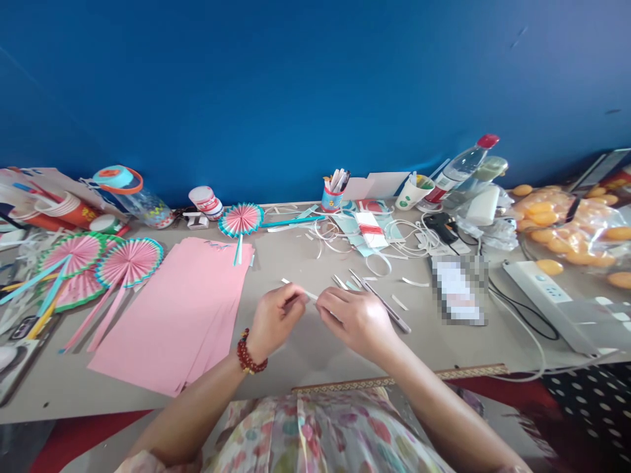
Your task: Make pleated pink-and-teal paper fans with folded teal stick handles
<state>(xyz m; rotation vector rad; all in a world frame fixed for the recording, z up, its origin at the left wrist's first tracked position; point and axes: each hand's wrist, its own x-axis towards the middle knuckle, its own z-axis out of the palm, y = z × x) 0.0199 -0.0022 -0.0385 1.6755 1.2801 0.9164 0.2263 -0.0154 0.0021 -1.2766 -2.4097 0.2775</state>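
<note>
My left hand (274, 320), with a red bead bracelet on the wrist, pinches a thin white paper strip (306, 293) just above the grey table (305, 348). My right hand (355, 320) is curled closed on the other end of the same strip. The two hands almost touch at the middle of the table, near its front edge. A stack of pink paper sheets (182, 315) lies to the left of my left hand. Loose white strips and a long grey strip (379, 299) lie just right of my right hand.
Finished pink paper fans (98, 263) lie at the left, and one more fan (241, 220) sits at the back. A pen cup (333, 194), a paper cup (412, 192), bottles (461, 167), a phone (458, 289), a power strip (542, 289), cables and bagged oranges (566, 223) crowd the back and right.
</note>
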